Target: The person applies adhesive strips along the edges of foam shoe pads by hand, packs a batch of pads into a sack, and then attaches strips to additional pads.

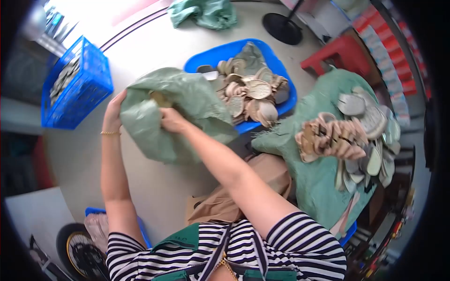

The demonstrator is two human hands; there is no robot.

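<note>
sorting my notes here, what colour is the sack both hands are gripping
Pale green woven sack, gripped by the left hand and right hand; only the head view shows it.

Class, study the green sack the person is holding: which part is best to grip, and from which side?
Probably the bunched upper edge of the green sack, approached from above, one hand at each end. The left hand and right hand already clutch folds there; the limp cloth sags below, offering no firm hold.
</note>
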